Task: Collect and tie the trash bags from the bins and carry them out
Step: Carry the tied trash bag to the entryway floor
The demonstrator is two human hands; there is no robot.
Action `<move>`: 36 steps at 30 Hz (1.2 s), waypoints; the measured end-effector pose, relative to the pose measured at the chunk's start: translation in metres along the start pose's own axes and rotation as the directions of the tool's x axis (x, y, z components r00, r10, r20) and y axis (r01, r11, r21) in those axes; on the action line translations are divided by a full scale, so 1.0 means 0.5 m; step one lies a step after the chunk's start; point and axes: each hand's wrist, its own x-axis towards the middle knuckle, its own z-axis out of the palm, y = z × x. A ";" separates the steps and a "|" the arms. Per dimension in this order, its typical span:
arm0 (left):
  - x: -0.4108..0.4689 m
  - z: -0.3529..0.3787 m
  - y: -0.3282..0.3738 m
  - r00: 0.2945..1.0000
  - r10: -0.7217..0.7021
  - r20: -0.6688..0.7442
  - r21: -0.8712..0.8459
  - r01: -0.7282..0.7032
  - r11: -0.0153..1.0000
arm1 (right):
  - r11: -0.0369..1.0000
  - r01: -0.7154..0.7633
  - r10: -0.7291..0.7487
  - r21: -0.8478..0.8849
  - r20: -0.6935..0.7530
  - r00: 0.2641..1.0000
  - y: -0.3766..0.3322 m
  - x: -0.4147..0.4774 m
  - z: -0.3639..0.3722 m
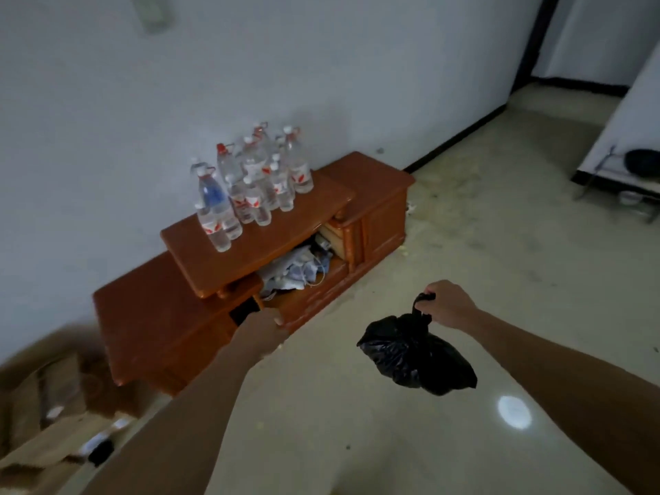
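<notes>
One trash bag (418,355): black, knotted at the neck, hanging clear of the floor (482,266), in front of the cabinet's right half.
Right grip (444,303): fingers curled round the bag's knotted neck, holding it up.
Left grip (262,328): blurred, at the cabinet's front edge; wide or narrow, cannot tell.
Cabinet (153,316): low, orange-brown wood, against the white wall, with a raised middle tabletop.
Bottles (253,180): clear plastic, upright, clustered on that tabletop; red-and-white labels, one blue; writing too blurred to read.
Clutter (296,269): cloth and cords in the open shelf beneath the tabletop.
Cardboard boxes (46,405): blurred, left of the cabinet.
</notes>
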 end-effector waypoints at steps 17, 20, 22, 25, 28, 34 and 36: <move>0.815 -0.074 0.758 0.904 0.365 0.223 0.134 -0.400 0.907 | 0.909 -0.349 0.386 0.228 -0.144 0.911 0.337 0.586 -0.424; 0.916 -0.102 0.903 0.896 0.408 0.174 0.085 -0.426 0.901 | 0.904 -0.361 0.404 0.231 -0.175 0.898 0.384 0.696 -0.533; 0.967 -0.111 0.967 0.890 0.413 0.191 0.088 -0.435 0.896 | 0.911 -0.364 0.398 0.192 -0.187 0.898 0.403 0.755 -0.592; 1.076 -0.124 1.050 0.887 0.423 0.186 0.112 -0.447 0.888 | 0.916 -0.356 0.390 0.184 -0.209 0.897 0.430 0.861 -0.671; 1.227 -0.122 1.142 0.869 0.449 0.207 0.148 -0.481 0.864 | 0.926 -0.332 0.369 0.180 -0.238 0.898 0.467 0.996 -0.746; 1.527 -0.118 1.346 0.842 0.475 0.256 0.110 -0.513 0.851 | 0.915 -0.345 0.393 0.208 -0.275 0.877 0.545 1.269 -0.902; 1.618 -0.137 1.426 0.835 0.469 0.287 0.094 -0.512 0.854 | 0.907 -0.356 0.411 0.226 -0.281 0.867 0.562 1.357 -0.970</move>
